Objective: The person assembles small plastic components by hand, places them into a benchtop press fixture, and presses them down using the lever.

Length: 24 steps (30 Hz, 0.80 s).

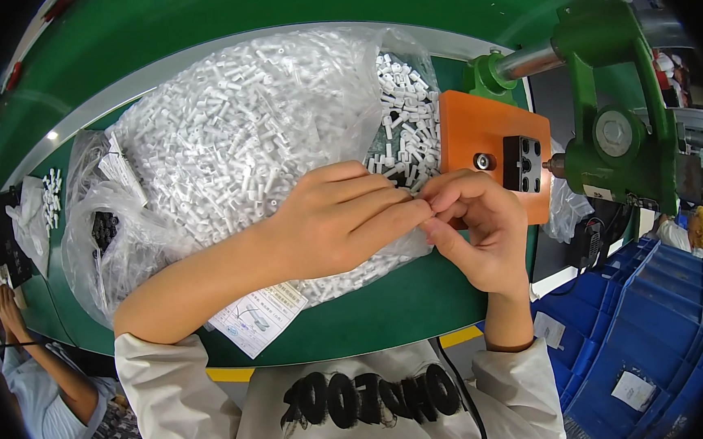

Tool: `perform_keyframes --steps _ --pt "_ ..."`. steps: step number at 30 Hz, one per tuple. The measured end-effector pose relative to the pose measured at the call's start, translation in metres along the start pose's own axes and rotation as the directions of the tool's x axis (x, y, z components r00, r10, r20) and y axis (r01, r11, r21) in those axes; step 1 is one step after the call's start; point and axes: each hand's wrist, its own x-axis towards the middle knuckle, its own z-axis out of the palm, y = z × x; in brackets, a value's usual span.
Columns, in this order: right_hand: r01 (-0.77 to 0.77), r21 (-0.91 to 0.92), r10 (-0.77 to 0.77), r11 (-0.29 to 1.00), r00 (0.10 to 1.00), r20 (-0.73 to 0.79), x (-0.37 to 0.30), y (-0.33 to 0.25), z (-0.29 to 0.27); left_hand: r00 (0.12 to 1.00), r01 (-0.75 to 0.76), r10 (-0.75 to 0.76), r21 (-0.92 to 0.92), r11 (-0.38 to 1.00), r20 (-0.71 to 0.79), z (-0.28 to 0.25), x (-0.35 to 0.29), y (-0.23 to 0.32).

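My left hand (339, 220) and my right hand (478, 227) meet fingertip to fingertip just in front of an orange block (476, 133) with a black fixture (523, 163) on it. The fingers of both hands are pinched together; whatever small part they hold is hidden between them. My left forearm lies across a big clear plastic bag (232, 138) full of small white plastic tubes. Loose white tubes (405, 110) are heaped at the bag's open mouth, right behind my fingers. A green press machine (614, 128) with a steel shaft stands to the right of the orange block.
The green work table (390, 306) has a yellow front edge. A white paper label (256, 316) lies under my left forearm. Blue plastic crates (653, 329) stand low right. Another person's arm (44, 363) is at the far left, near another small bag of white parts (44, 200).
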Motion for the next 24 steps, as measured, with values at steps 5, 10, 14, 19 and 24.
perform_keyframes --steps 5,10,14,19,24 --pt "-0.01 0.005 0.01 1.0 1.0 -0.008 0.0 0.0 0.0006 1.0 -0.004 0.004 0.007 1.0 -0.004 0.0011 -0.0003 -0.0006" --pt "-0.02 0.005 0.021 1.0 1.0 -0.023 -0.0007 0.0006 0.0008 1.0 0.001 0.0 -0.013 1.0 0.015 -0.0024 0.0013 -0.0001" --pt "-0.029 0.012 0.029 1.0 0.999 -0.027 -0.0004 -0.0014 0.0013 1.0 0.012 -0.011 -0.035 0.999 0.02 -0.0039 0.0017 0.0017" --pt "-0.017 0.059 0.019 0.998 0.999 -0.04 -0.0011 0.002 0.0004 1.0 0.024 -0.024 -0.029 0.999 0.013 -0.0034 0.0028 0.0014" --pt "-0.006 0.054 0.008 0.999 0.999 -0.039 -0.0012 0.0028 0.0007 0.999 0.036 -0.035 -0.022 0.999 0.022 -0.0047 0.0033 0.0015"
